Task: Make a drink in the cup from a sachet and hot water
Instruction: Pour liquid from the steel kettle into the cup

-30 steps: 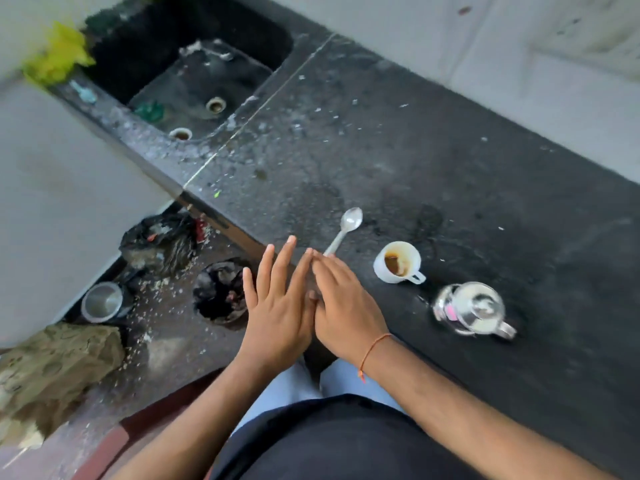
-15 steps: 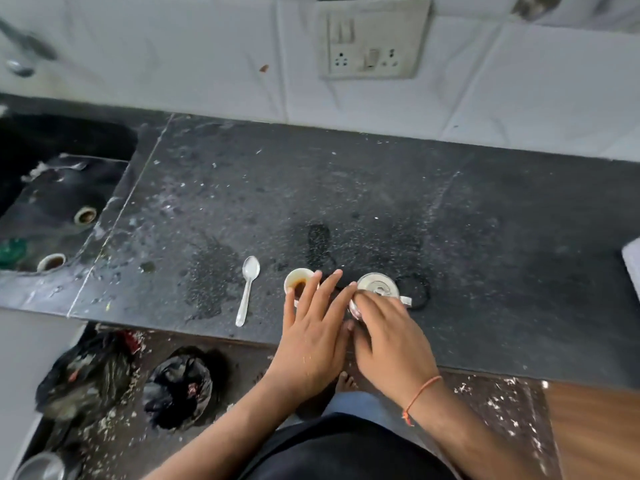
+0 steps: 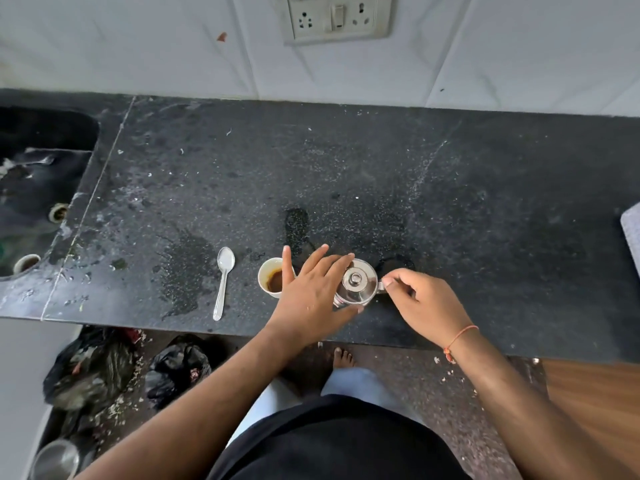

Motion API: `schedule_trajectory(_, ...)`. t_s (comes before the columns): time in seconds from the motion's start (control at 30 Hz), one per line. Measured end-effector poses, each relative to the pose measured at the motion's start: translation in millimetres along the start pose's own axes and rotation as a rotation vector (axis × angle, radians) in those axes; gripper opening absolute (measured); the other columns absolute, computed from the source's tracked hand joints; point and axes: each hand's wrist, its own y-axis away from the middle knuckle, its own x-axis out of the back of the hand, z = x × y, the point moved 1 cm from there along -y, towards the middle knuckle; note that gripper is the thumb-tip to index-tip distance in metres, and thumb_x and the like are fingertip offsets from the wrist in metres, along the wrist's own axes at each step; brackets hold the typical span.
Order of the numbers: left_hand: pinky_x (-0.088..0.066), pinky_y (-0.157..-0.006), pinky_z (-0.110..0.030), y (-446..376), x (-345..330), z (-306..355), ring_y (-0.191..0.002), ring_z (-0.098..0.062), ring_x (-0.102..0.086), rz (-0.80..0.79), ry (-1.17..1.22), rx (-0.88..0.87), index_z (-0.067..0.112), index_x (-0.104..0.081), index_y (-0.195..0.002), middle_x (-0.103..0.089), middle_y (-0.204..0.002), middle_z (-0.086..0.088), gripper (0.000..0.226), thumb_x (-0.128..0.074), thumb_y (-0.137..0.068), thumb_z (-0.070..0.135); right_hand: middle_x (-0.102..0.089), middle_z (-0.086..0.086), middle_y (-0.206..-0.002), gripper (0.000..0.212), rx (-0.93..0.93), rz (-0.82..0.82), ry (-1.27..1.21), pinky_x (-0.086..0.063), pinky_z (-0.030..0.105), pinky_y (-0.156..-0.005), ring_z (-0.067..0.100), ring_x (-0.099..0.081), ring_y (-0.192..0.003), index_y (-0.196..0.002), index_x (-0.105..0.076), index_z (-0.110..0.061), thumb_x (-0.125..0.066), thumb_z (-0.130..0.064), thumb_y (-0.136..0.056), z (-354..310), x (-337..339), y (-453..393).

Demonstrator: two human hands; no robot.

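Cup (image 3: 272,279), brown powder inside, near counter edge, right of spoon (image 3: 223,282). Left hand (image 3: 311,292) flat, steadying steel kettle (image 3: 356,285); right hand (image 3: 424,299) pinching its handle. Pouring step likely: lift, tip carefully.

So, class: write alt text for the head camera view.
A person's left hand rests against a small steel pot while the right hand pinches its handle. Left of it stand a white cup and spoon.
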Motion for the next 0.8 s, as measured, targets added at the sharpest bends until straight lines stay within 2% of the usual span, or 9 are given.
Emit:
schedule_trajectory(0.1,0.019,-0.127,-0.069,1,-3,1,-0.167,-0.018,-0.02,0.016,0.009,-0.008,0.029,-0.031,-0.171,-0.046,-0.165,0.011,0.093,-0.066,-0.095,0.07,-0.064,-0.014,-0.066,0.024,-0.015,-0.106,-0.024,-0.045,0.034,-0.058,0.007,-0.058,-0.061,-0.094,-0.068,-0.033,-0.055,-0.051,-0.106,6,-6,-7)
schedule_trajectory(0.2,0.022,-0.126,-0.068,3,-5,3,-0.167,-0.02,-0.023,0.06,0.03,-0.012,0.027,-0.033,-0.17,-0.048,-0.165,0.01,0.093,-0.068,-0.094,0.068,-0.071,-0.001,-0.073,0.032,-0.021,-0.176,-0.078,-0.056,0.044,-0.07,0.017,-0.064,-0.067,-0.092,-0.065,-0.027,-0.054,-0.054,-0.105,9,-8,-12)
schedule_trajectory(0.27,0.022,-0.126,-0.068,4,-5,3,-0.168,-0.02,-0.02,0.077,0.035,-0.014,0.028,-0.03,-0.171,-0.046,-0.167,0.011,0.096,-0.07,-0.093,0.069,-0.072,0.003,-0.075,0.036,-0.012,-0.201,-0.099,-0.057,0.047,-0.074,0.023,-0.067,-0.07,-0.088,-0.064,-0.025,-0.056,-0.055,-0.104,9,-9,-14)
schedule_trajectory(0.43,0.014,-0.129,-0.068,13,5,-12,-0.17,-0.017,-0.003,0.147,0.106,0.05,0.034,-0.018,-0.173,-0.026,-0.176,0.012,0.123,-0.084,-0.076,0.07,-0.073,-0.005,-0.07,0.039,0.011,-0.207,-0.133,-0.059,0.046,-0.071,0.019,-0.068,-0.062,-0.081,-0.069,-0.022,-0.057,-0.051,-0.105,10,-11,-17)
schedule_trajectory(0.53,0.001,-0.132,-0.068,30,14,-35,-0.17,-0.023,-0.003,0.244,0.178,0.127,0.031,-0.014,-0.174,-0.016,-0.18,0.009,0.135,-0.092,-0.07,0.067,-0.074,-0.008,-0.07,0.038,0.01,-0.194,-0.165,-0.06,0.039,-0.069,0.013,-0.069,-0.059,-0.084,-0.072,-0.024,-0.057,-0.051,-0.105,12,-14,-15)
schedule_trajectory(0.57,-0.006,-0.134,-0.066,36,14,-45,-0.17,-0.026,-0.006,0.274,0.221,0.136,0.027,-0.015,-0.174,-0.017,-0.181,0.005,0.137,-0.095,-0.069,0.063,-0.074,-0.007,-0.07,0.037,0.01,-0.184,-0.179,-0.059,0.035,-0.067,0.012,-0.069,-0.058,-0.085,-0.072,-0.025,-0.056,-0.052,-0.105,12,-15,-13)
schedule_trajectory(0.63,-0.016,-0.136,-0.054,48,12,-65,-0.168,-0.024,-0.013,0.313,0.312,0.165,0.021,-0.014,-0.174,-0.019,-0.18,0.0,0.14,-0.099,-0.069,0.056,-0.073,-0.006,-0.069,0.036,0.003,-0.159,-0.21,-0.055,0.026,-0.062,0.012,-0.068,-0.057,-0.086,-0.073,-0.026,-0.057,-0.052,-0.106,12,-16,-11)
schedule_trajectory(0.73,-0.015,-0.133,-0.03,58,5,-89,-0.163,0.003,-0.009,0.268,0.422,0.257,0.026,-0.007,-0.175,-0.018,-0.177,0.012,0.142,-0.1,-0.071,0.052,-0.073,-0.003,-0.068,0.036,-0.016,-0.123,-0.234,-0.051,0.022,-0.058,0.013,-0.067,-0.055,-0.083,-0.072,-0.024,-0.059,-0.048,-0.107,9,-14,-9)
schedule_trajectory(0.8,-0.02,-0.132,-0.032,59,-3,-101,-0.162,0.002,-0.016,0.238,0.485,0.297,0.026,-0.007,-0.175,-0.024,-0.177,0.01,0.142,-0.101,-0.071,0.049,-0.072,-0.002,-0.068,0.038,-0.021,-0.103,-0.228,-0.05,0.022,-0.057,0.013,-0.067,-0.055,-0.082,-0.072,-0.021,-0.06,-0.046,-0.107,4,-10,-7)
